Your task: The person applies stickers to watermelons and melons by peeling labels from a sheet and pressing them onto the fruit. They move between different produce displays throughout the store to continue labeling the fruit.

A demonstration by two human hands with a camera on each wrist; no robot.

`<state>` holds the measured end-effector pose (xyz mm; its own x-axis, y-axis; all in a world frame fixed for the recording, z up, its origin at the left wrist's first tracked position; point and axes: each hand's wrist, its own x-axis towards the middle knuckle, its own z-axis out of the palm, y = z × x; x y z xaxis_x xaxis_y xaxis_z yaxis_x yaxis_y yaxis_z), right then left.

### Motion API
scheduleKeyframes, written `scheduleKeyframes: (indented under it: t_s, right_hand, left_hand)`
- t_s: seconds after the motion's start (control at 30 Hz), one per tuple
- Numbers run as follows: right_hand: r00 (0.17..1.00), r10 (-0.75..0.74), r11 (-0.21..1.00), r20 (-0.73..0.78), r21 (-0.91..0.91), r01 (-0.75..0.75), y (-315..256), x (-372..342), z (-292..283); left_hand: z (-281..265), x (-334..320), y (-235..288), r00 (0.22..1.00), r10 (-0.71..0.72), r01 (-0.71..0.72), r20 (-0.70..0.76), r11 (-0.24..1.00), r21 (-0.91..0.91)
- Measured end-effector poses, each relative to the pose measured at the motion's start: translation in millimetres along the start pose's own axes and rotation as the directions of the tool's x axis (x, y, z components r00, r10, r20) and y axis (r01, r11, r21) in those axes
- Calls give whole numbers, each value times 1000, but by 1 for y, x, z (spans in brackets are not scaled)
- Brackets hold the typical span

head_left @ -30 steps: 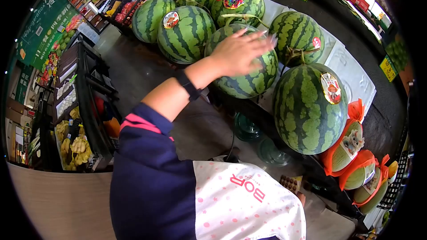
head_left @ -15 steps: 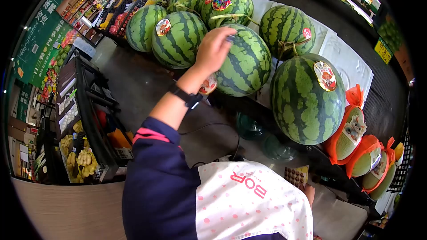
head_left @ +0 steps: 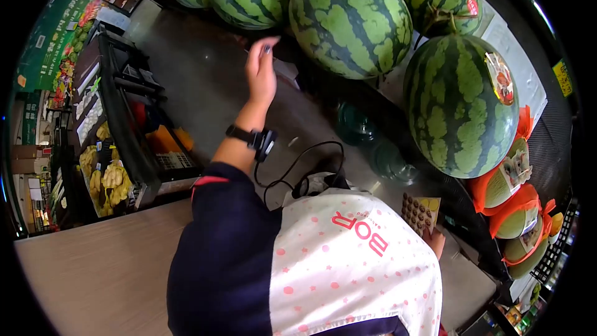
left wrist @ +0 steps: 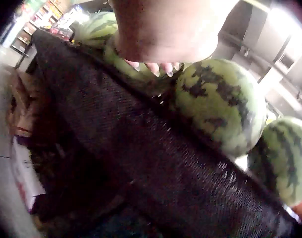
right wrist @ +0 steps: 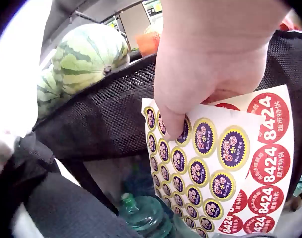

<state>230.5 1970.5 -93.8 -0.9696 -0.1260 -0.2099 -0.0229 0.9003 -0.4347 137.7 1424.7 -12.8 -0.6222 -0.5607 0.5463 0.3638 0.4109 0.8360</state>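
Note:
My left hand (head_left: pixel 261 74) is raised over the aisle, just to the left of the large middle watermelon (head_left: pixel 351 22). Nothing shows in its loosely bent fingers. In the left wrist view its fingertips (left wrist: pixel 155 68) overlap a striped watermelon behind them. My right hand (right wrist: pixel 210 79) hangs low beside the stand and grips two sheets of round stickers. The front sticker sheet (right wrist: pixel 198 171) has purple and yellow labels; behind it, the red sticker sheet (right wrist: pixel 270 163) reads 8424. Another big watermelon (head_left: pixel 460 106) with a label sits at the right.
Netted melons (head_left: pixel 497 186) line the right end of the black mesh stand (left wrist: pixel 141 134). Green water jugs (head_left: pixel 354 124) stand beneath it. A black cable (head_left: pixel 280 180) loops near my front. To the left is a produce rack (head_left: pixel 140 168).
My left hand has come off the middle watermelon, where it lay spread out, and moved left and toward me. The head view has tilted down. The right hand keeps hold of the sticker sheets.

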Motion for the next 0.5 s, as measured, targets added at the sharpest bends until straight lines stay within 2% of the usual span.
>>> scheduleKeyframes:
  t_s: [0.03,0.07,0.1,0.13,0.17,0.2,0.23,0.27,0.3,0.33,0.37,0.4,0.47,0.5]
  right_hand:
    - [1000,19,1000,6,-3,-19,1,-1,0]
    - [998,-59,997,-20,51,60,-5,0,-3]
    - [991,-120,987,-58,99,125,-8,-1,-6]
    - [1000,22,984,13,175,-24,-5,-3,-7]
    - [996,87,959,-5,271,-82,4,-4,-4]
    - [975,216,823,54,527,-212,-9,-4,-10]
    - [963,265,826,53,502,-255,-17,-3,-21]
    - [961,275,729,21,647,-223,-4,-5,-14]
    - [928,350,502,127,811,-300,-16,-5,-25]
    - [947,309,528,85,813,-245,-11,-6,-27]
    - [940,317,508,127,814,-281,-10,-8,-33]
    - [944,296,476,145,834,-278,-10,-12,-39]
    - [950,291,397,114,889,-228,-11,-20,-46]
    - [948,288,393,133,887,-243,-12,-26,-55]
  left_hand:
    - [-13,-24,-15,999,-51,50,14,997,64]
    - [-28,-47,-30,990,-103,82,99,977,199]
    - [-37,-69,-49,971,-137,103,197,979,174]
    - [-35,-86,-42,869,-319,246,377,941,231]
    - [-29,-101,-37,696,-476,355,538,879,318]
    - [-15,-111,-31,651,-470,357,597,883,306]
    - [1,-118,-20,502,-455,331,736,887,322]
    - [20,-123,-7,336,-423,297,841,896,331]
    - [42,-125,7,291,-336,189,896,938,290]
    - [69,-129,24,243,-246,81,938,969,233]
    - [92,-134,38,253,-38,-120,967,990,71]
    - [114,-139,60,212,75,-209,974,977,-30]
    - [152,-152,102,148,347,-222,926,924,-311]
    - [168,-160,121,129,365,-219,922,917,-332]
